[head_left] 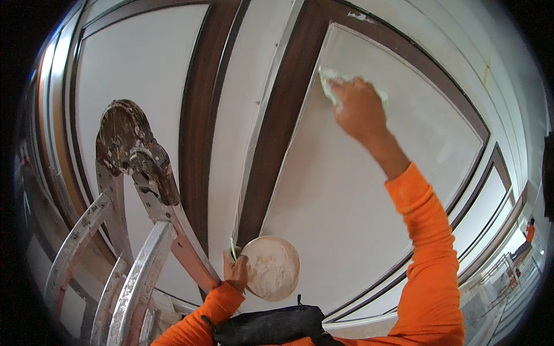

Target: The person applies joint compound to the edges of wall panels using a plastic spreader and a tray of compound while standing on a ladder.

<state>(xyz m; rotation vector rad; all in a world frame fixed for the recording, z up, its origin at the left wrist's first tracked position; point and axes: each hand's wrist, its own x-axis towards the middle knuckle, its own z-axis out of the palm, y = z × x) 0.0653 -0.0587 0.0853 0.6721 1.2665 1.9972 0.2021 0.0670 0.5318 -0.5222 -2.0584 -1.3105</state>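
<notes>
My right hand (360, 109) is raised, fingers closed around a pale green spreader (330, 81). Its edge lies at the left border of a white panel (352, 173), close to the dark brown wooden frame (283, 115). A light, uneven paste line runs along that border. Low in the middle, my left hand (235, 271) grips the side of a round tub (271, 269) of off-white paste. A thin pale green blade (233, 249) sticks up from the same hand; the rest of it is hidden by the fingers. Both sleeves are orange.
A paint-spattered metal ladder (138, 271) stands at my left, its worn top hinge (128, 135) beside the panels. A black pouch (271, 326) sits at the lower edge, in front of my body. Far right, another person in orange (529, 232) is near scaffolding (496, 277).
</notes>
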